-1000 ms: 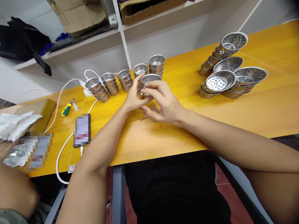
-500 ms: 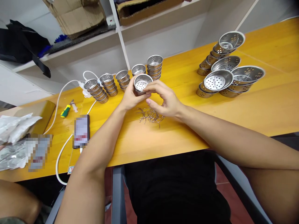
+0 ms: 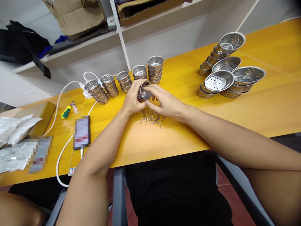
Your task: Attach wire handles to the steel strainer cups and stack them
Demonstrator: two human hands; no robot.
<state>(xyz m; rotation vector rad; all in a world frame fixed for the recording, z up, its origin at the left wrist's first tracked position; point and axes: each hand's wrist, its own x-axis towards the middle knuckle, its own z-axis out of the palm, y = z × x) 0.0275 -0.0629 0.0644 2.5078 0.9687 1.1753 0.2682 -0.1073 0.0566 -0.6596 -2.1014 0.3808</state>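
Observation:
A small perforated stainless-steel cup (image 3: pixel 146 95) is tipped in my left hand (image 3: pixel 133 99), whose fingers wrap around its far and left side. My right hand (image 3: pixel 162 99) grips the cup's right side, with fingertips over the rim and the thumb at the near edge. A thin curved wire (image 3: pixel 142 91) shows across the cup's mouth; whether its ends are hooked into holes I cannot tell. Just below my hands lies a loose pile of curved metal wires (image 3: pixel 152 116) on the wooden table (image 3: pixel 141 141). My fingers hide part of the cup's wall.
Behind my hands stand several stacks of perforated cups (image 3: pixel 155 67). More cups with wires across them (image 3: pixel 246 77) are stacked on the right. On the left are a phone (image 3: pixel 81 133) with a white cable, a green-and-yellow screwdriver (image 3: pixel 66 112) and plastic bags (image 3: pixel 16 131).
The cup has tilted and moved slightly nearer me. My right fingers have reached over its rim, and a curved wire now shows across its mouth.

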